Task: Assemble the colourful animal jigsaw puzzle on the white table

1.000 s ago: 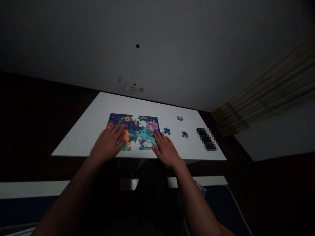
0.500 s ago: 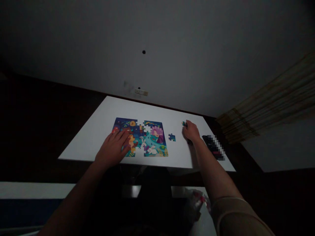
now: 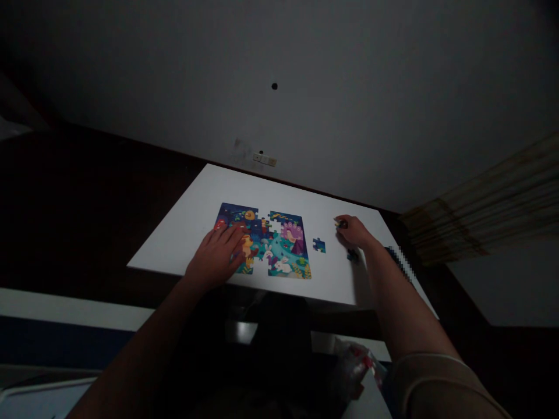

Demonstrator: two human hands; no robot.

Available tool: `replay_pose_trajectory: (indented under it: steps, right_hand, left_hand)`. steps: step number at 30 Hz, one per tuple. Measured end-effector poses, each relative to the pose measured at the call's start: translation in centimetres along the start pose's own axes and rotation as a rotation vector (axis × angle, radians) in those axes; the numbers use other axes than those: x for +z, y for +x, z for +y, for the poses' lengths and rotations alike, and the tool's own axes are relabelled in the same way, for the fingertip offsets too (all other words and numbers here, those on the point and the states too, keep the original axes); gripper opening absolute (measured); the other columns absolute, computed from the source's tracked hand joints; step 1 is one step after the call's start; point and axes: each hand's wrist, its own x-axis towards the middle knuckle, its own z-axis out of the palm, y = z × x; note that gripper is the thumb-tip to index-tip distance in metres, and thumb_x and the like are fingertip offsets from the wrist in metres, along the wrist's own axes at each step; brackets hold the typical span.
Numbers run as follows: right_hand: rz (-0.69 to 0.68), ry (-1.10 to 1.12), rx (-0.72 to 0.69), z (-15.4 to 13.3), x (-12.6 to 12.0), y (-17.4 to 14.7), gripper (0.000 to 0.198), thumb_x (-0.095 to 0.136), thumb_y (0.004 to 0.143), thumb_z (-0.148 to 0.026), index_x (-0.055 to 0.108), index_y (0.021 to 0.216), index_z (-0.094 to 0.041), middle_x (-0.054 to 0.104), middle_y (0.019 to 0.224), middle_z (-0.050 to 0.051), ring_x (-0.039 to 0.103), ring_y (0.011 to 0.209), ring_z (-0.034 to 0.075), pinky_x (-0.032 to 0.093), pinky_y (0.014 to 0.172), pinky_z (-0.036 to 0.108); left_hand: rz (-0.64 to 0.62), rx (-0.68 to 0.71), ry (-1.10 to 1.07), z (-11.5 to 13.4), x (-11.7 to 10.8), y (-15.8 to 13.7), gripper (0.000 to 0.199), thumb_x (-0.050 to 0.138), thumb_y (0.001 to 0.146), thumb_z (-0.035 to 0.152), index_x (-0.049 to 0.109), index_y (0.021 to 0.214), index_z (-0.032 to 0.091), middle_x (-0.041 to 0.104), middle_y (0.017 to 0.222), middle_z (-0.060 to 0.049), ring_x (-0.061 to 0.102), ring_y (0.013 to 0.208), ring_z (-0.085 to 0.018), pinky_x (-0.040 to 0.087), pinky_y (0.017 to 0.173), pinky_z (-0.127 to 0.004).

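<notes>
A colourful jigsaw puzzle with animals lies on the white table, with gaps at its upper middle and lower middle. My left hand rests spread and flat over the puzzle's left part, hiding some of it. To the right of the puzzle, my right hand is closed with a puzzle piece at its fingertips, low over the table. One loose blue-green piece lies between the puzzle and that hand. Another dark piece sits in shadow beside my right wrist.
A dark, partly pixelated object lies at the table's right end, partly behind my forearm. Beyond the far edge rises a grey wall with sockets. A striped curtain hangs at right. Below is a clear plastic bag.
The view has shifted, so the table sits farther right in the picture. My right hand has turned slightly with its piece, and the dark piece near the wrist shows more. My left hand stays on the puzzle.
</notes>
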Motion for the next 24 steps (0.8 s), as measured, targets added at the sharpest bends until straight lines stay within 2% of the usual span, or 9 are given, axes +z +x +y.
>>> replay_pose_trajectory:
  steps: [2, 4, 7, 9, 11, 16, 20, 24]
  right_hand:
    - [-0.128, 0.057, 0.003, -0.2, -0.4, -0.9, 0.039, 0.081, 0.118, -0.046, 0.079, 0.149, -0.022, 0.077, 0.154, 0.016, 0.08, 0.13, 0.03, 0.071, 0.108, 0.05]
    - [-0.18, 0.099, 0.017, -0.5, -0.9, -1.7, 0.038, 0.08, 0.119, -0.046, 0.079, 0.148, -0.022, 0.078, 0.153, 0.015, 0.08, 0.13, 0.03, 0.071, 0.109, 0.049]
    - [-0.124, 0.173, 0.031, -1.0, -1.6, -3.1, 0.03, 0.081, 0.118, -0.039, 0.08, 0.143, -0.021, 0.081, 0.146, 0.013, 0.082, 0.124, 0.028, 0.071, 0.108, 0.048]
    - [-0.056, 0.239, 0.024, -1.6, -1.9, -4.1, 0.024, 0.078, 0.117, -0.025, 0.081, 0.14, -0.017, 0.084, 0.138, 0.018, 0.083, 0.119, 0.026, 0.068, 0.108, 0.045]
    - [0.0, 0.312, -0.002, -2.4, -1.9, -5.1, 0.026, 0.074, 0.115, -0.016, 0.079, 0.141, -0.014, 0.086, 0.134, 0.024, 0.084, 0.116, 0.026, 0.065, 0.108, 0.042]
    - [-0.015, 0.455, -0.129, -5.3, -0.2, -7.0, 0.028, 0.08, 0.107, -0.018, 0.079, 0.135, -0.018, 0.088, 0.134, 0.022, 0.084, 0.115, 0.025, 0.063, 0.106, 0.038]
    - [-0.136, 0.494, -0.254, -8.0, 1.6, -7.5, 0.025, 0.081, 0.103, -0.018, 0.081, 0.127, -0.02, 0.092, 0.122, 0.017, 0.086, 0.11, 0.025, 0.065, 0.1, 0.037]
    - [-0.258, 0.454, -0.417, -10.6, 2.4, -7.5, 0.018, 0.081, 0.102, -0.02, 0.086, 0.119, -0.02, 0.093, 0.114, 0.01, 0.085, 0.103, 0.023, 0.065, 0.095, 0.034]
  left_hand:
    - [0.01, 0.005, -0.008, 0.0, 0.0, 0.0, 0.069, 0.048, 0.122, 0.05, 0.054, 0.184, 0.021, 0.051, 0.195, -0.013, 0.044, 0.181, -0.044, 0.031, 0.15, -0.063]
    - [0.021, 0.012, -0.017, 0.0, 0.2, 0.0, 0.069, 0.047, 0.123, 0.051, 0.054, 0.184, 0.02, 0.052, 0.194, -0.014, 0.043, 0.182, -0.044, 0.031, 0.15, -0.063]
    - [0.038, 0.011, -0.03, -0.1, 0.5, 0.1, 0.071, 0.047, 0.123, 0.053, 0.053, 0.185, 0.019, 0.052, 0.194, -0.016, 0.043, 0.181, -0.044, 0.031, 0.15, -0.063]
    - [0.045, 0.013, -0.033, -0.2, 0.6, 0.1, 0.071, 0.047, 0.123, 0.053, 0.054, 0.184, 0.018, 0.051, 0.194, -0.016, 0.043, 0.181, -0.044, 0.03, 0.15, -0.063]
    - [0.045, 0.029, -0.033, -0.3, 0.7, 0.2, 0.07, 0.045, 0.124, 0.053, 0.056, 0.183, 0.017, 0.051, 0.194, -0.017, 0.042, 0.182, -0.044, 0.03, 0.15, -0.063]
    - [0.071, 0.035, -0.052, -0.3, 0.9, 0.2, 0.068, 0.047, 0.123, 0.052, 0.056, 0.183, 0.02, 0.05, 0.195, -0.015, 0.041, 0.182, -0.044, 0.031, 0.15, -0.064]
    - [0.065, 0.034, -0.059, -0.3, 0.9, 0.2, 0.068, 0.048, 0.123, 0.051, 0.056, 0.184, 0.022, 0.05, 0.195, -0.014, 0.042, 0.182, -0.043, 0.03, 0.15, -0.063]
    - [0.058, 0.022, -0.062, -0.1, 0.7, 0.1, 0.068, 0.049, 0.122, 0.051, 0.057, 0.183, 0.02, 0.05, 0.195, -0.014, 0.042, 0.182, -0.045, 0.029, 0.151, -0.063]
